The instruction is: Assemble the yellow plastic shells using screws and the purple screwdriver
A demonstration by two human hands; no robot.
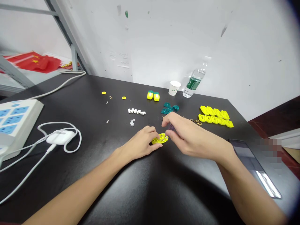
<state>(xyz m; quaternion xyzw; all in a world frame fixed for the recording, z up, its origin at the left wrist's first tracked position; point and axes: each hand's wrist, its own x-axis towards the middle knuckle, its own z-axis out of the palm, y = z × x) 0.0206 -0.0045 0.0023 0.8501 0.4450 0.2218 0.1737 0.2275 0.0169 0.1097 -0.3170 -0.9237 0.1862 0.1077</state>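
Flat on the black surface [93, 150], between the 2 hands: yellow disc [160, 138]. Pinched at its edge by the left hand [140, 142] grip, probably against sliding. Grip of the right hand [189, 137] pressed together on a small dark tool [170, 127], tip at the disc rim.

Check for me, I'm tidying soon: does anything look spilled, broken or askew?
Nothing stands out. The cup and bottle stand unspilled, small parts lie loose on the table, and the left hand and right hand meet at a yellow disc.
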